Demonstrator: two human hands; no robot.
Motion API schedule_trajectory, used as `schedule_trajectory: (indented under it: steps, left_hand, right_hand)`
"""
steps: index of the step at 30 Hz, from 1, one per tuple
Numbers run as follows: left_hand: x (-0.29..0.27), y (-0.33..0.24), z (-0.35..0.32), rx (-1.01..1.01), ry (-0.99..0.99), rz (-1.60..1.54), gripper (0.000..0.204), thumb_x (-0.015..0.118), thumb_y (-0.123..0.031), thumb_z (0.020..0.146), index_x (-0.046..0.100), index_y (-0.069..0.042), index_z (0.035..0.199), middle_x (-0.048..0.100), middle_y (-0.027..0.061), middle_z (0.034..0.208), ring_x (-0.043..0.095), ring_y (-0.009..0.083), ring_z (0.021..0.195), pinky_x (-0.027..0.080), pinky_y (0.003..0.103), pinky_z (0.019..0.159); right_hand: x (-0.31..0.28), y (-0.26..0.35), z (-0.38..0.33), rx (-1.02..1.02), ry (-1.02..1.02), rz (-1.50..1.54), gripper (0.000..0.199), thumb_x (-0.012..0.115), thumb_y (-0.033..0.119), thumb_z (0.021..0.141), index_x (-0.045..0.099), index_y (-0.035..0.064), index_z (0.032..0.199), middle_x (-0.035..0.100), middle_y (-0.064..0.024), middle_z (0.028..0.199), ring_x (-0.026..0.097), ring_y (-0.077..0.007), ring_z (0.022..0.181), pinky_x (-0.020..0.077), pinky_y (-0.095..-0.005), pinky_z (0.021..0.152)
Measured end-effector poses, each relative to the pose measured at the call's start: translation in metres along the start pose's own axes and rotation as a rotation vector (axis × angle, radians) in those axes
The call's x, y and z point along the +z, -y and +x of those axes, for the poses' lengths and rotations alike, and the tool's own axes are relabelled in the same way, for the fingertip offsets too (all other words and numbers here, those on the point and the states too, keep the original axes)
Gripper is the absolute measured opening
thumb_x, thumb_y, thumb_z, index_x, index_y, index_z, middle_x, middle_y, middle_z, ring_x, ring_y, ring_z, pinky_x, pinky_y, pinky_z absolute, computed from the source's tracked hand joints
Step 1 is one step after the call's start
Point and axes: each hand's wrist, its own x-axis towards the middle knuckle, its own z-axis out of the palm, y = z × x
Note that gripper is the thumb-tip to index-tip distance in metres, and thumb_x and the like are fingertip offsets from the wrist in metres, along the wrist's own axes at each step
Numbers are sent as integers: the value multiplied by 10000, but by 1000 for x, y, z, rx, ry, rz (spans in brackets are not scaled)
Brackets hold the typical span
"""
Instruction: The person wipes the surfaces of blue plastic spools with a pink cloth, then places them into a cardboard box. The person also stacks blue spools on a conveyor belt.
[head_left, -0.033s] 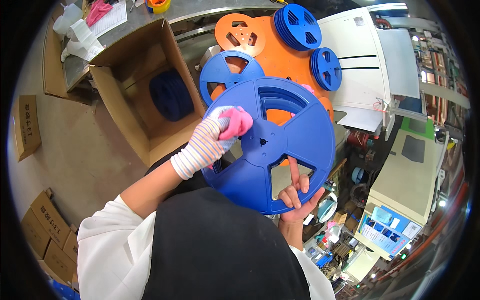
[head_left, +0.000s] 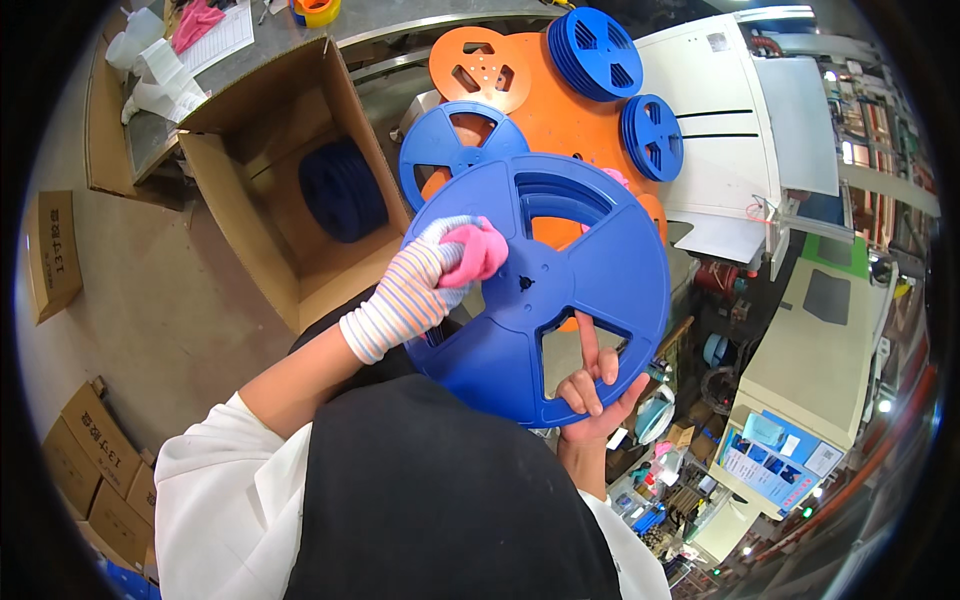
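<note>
A large blue plastic reel [head_left: 610,250] with wide cut-out windows is held up in front of my body, its flat face toward me. My right hand [head_left: 592,395], bare, grips it at the lower right, with fingers through one window and the thumb at the outer rim. In a striped knit glove, my left hand [head_left: 405,290] is closed on a bunched pink cloth [head_left: 474,252]. That cloth lies against the reel's face, left of its centre hole. More blue layers show through the upper window; how many reels I hold, I cannot tell.
An open cardboard box [head_left: 235,225] at the left holds a stack of blue reels [head_left: 342,190]. Beyond my hands, an orange surface [head_left: 560,125] bears a blue reel [head_left: 425,150], an orange reel [head_left: 480,68] and two blue stacks [head_left: 597,55]. Closed cartons [head_left: 105,440] stand lower left.
My left hand and the pink cloth have shifted very slightly down across the reel's face. The reel and my right hand have stayed in place.
</note>
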Motion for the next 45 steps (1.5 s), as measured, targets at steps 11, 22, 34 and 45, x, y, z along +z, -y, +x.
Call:
schedule_trajectory:
  steps: [11,22,34,45]
  left_hand:
    - [-34,-40,-46,107,-182,948,263,669,-246,940,672,-1,1036,685,49,855,621,108,849,497,253,829]
    - [17,-8,-23,365,244,1305,437,701,-55,832,568,-94,1246,661,112,1180,665,293,1029,534,346,859]
    - [42,9,-13,376,101,1172,303,680,-35,835,576,-20,1119,685,143,968,697,268,875,550,334,797]
    - [1,-20,-22,130,-4,525,292,632,-125,872,565,-41,1144,623,51,932,592,124,868,489,288,855]
  right_hand:
    - [0,2,3,31,5,9,470,599,500,942,477,53,864,179,-196,1615,432,-64,491,350,-243,521]
    - [13,-7,1,36,16,-30,458,600,471,952,465,46,847,146,-198,1621,446,-64,489,356,-232,500]
    - [11,-12,0,24,14,-51,510,598,546,925,469,60,842,153,-187,1624,455,-73,492,346,-251,501]
    - [-5,-5,-7,-12,42,31,458,601,491,945,474,59,860,95,-184,1634,463,-71,504,355,-249,520]
